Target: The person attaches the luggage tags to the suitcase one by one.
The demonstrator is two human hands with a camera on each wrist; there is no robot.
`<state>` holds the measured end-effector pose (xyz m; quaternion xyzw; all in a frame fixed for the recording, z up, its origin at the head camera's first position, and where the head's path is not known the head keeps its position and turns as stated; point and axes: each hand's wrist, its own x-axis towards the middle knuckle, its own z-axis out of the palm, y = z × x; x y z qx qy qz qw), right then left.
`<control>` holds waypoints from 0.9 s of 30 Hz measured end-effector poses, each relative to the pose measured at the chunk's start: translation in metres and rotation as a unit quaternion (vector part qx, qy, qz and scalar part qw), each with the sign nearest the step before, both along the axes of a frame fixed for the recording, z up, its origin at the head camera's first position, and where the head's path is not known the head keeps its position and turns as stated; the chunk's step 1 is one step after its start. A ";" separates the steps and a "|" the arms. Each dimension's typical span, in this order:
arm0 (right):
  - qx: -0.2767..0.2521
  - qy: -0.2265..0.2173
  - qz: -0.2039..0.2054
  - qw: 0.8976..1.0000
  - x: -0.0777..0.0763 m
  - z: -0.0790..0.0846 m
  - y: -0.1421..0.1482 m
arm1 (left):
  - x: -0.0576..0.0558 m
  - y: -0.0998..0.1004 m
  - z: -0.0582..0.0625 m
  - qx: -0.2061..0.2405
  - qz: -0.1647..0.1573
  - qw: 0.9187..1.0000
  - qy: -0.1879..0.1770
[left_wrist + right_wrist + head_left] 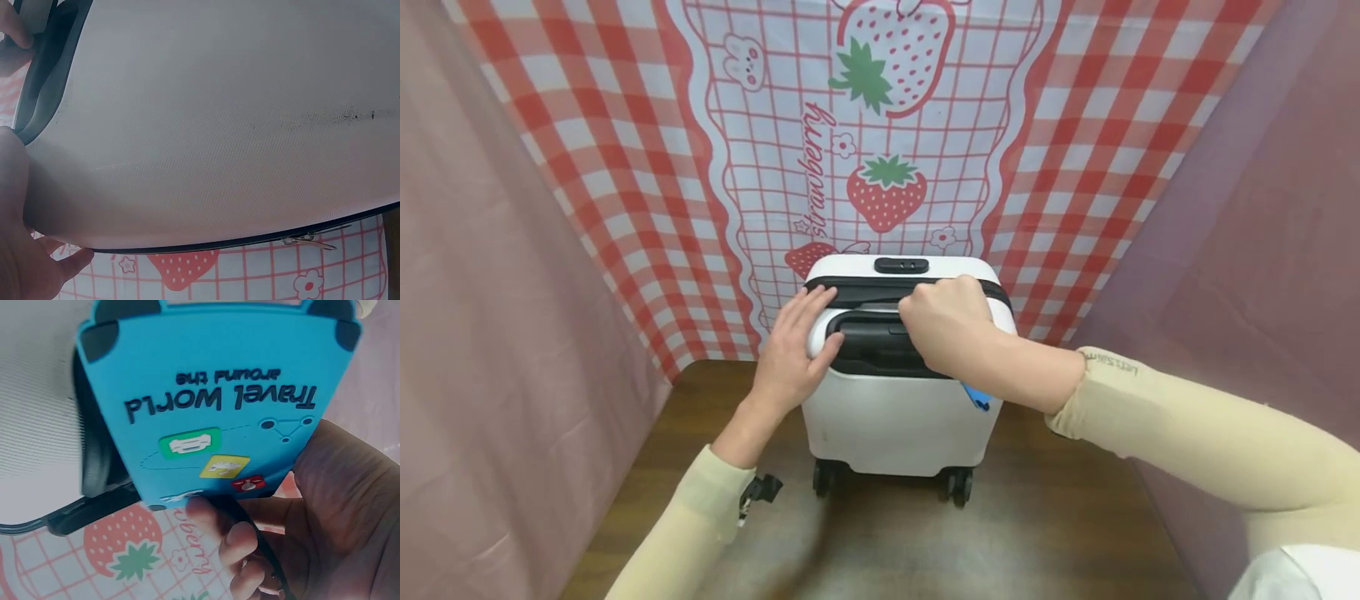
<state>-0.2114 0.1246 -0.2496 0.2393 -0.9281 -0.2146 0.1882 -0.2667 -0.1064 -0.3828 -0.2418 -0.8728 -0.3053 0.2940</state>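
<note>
A white hard-shell suitcase (898, 425) stands upright on its wheels, with a black recessed handle panel (872, 343) along its top edge. My left hand (790, 358) rests on the suitcase's left top corner, fingers extended over the edge. In the left wrist view, that thumb and fingertips (76, 264) touch the shell's corner. My right hand (951, 321) is curled round the black carry handle (861, 293) on top; its fingers wrap the band in the right wrist view. A blue luggage tag (225, 362) reading "Travel World" hangs beside this hand, partly hidden in the head view.
A black combination lock (901, 265) sits near the suitcase's far edge. Behind rises a red-and-white checked strawberry cloth (887, 125). Pink curtains (512, 375) flank both sides. Underneath lies a brown wooden surface (1060, 517). A zipper pull (306, 240) shows along one side.
</note>
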 end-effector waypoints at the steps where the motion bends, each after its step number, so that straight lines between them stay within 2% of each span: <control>1: 0.006 0.002 -0.005 1.000 -0.001 0.000 -0.002 | 0.000 0.001 0.000 0.001 -0.001 1.000 0.001; 5: 0.023 0.008 -0.023 0.999 -0.006 -0.001 -0.011 | -0.001 0.005 -0.001 0.002 -0.007 1.000 0.004; 9: 0.015 0.011 -0.022 1.000 -0.009 -0.006 -0.016 | -0.002 0.009 -0.003 0.004 -0.015 1.000 0.007; 14: 0.000 0.023 0.008 1.000 -0.005 -0.017 -0.011 | -0.002 0.016 -0.004 0.005 -0.026 1.000 0.010; 18: -0.034 0.027 0.055 0.998 0.001 -0.022 -0.001 | -0.002 0.018 -0.002 0.004 -0.029 1.000 0.010; 21: -0.058 -0.006 0.085 0.995 0.000 -0.020 0.002 | 0.000 0.012 0.001 0.005 -0.014 1.000 0.006; 23: -0.073 -0.048 0.092 0.992 -0.002 -0.016 0.001 | 0.002 0.007 0.002 0.008 -0.003 1.000 0.002; 27: -0.099 -0.134 0.070 0.983 -0.003 -0.011 0.005 | 0.003 0.007 -0.001 0.011 0.000 1.000 -0.001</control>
